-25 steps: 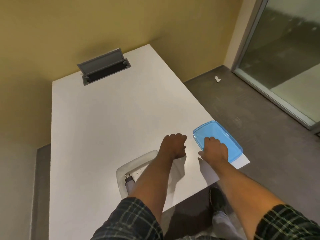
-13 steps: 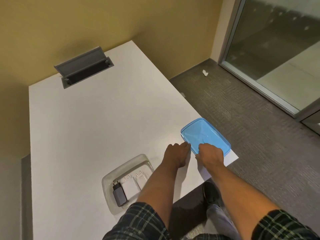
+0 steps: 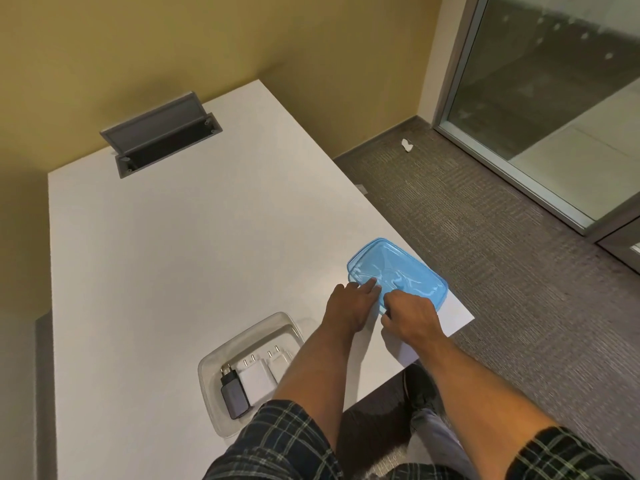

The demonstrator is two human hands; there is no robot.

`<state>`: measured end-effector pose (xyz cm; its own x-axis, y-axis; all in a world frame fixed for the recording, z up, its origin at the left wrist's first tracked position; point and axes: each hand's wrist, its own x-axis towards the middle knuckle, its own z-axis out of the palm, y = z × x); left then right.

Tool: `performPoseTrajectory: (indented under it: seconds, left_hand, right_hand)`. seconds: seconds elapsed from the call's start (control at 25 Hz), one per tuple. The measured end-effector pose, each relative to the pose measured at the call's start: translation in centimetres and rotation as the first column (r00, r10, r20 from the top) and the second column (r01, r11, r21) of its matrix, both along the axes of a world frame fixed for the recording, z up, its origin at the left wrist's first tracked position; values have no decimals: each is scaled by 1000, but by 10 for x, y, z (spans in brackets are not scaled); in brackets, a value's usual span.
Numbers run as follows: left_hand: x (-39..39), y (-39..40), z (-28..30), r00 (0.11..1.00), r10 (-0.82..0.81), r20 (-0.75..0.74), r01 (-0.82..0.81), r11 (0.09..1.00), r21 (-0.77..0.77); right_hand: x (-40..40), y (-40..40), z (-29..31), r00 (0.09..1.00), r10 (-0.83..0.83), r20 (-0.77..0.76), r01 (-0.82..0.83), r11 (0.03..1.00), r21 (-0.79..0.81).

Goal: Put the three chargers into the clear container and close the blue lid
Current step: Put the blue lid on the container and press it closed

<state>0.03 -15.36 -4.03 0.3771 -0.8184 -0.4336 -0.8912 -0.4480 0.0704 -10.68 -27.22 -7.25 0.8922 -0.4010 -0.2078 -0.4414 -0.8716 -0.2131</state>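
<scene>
The clear container [image 3: 221,355] sits open on the white table near its front edge. Inside lie a dark grey charger [image 3: 233,393] and two white chargers, one [image 3: 254,377] beside the grey one and another [image 3: 278,363] partly hidden by my left forearm. The blue lid [image 3: 401,271] lies flat at the table's right corner. My left hand [image 3: 349,306] has its fingertips on the lid's near left edge. My right hand [image 3: 410,315] pinches the lid's near edge, fingers curled around it.
A grey cable hatch [image 3: 159,133] stands propped open at the table's far end by the yellow wall. Grey carpet lies right of the table, with a glass door [image 3: 554,81] beyond. A scrap of white paper [image 3: 407,145] lies on the floor.
Both hands slid to the lid's near edge; the left hand now touches it and the right went from resting on top to gripping its rim. The container's chargers came into view.
</scene>
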Motion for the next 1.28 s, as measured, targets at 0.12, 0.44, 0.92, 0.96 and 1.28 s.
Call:
performPoseTrajectory:
  seconds: [0.12, 0.44, 0.92, 0.96, 1.28]
  left_hand:
    - [8, 6, 9, 998, 17, 53, -13, 997, -70]
    - [51, 42, 51, 928, 321, 189, -237, 901, -363]
    - [114, 144, 91, 726, 685, -60, -585, 570, -578]
    - [114, 155, 93, 702, 703, -113, -618, 523, -587]
    - [112, 214, 107, 537, 751, -384, -761, 234, -605]
  right_hand:
    - [2, 4, 11, 993, 8, 121, -11, 1000, 24]
    - [33, 20, 57, 906, -32, 422, 10, 998, 54]
    - [89, 57, 99, 836, -189, 515, 8, 943, 332]
    - [94, 61, 101, 837, -202, 509, -13, 922, 387]
    - [121, 95, 109, 849, -167, 502, -171, 812, 558]
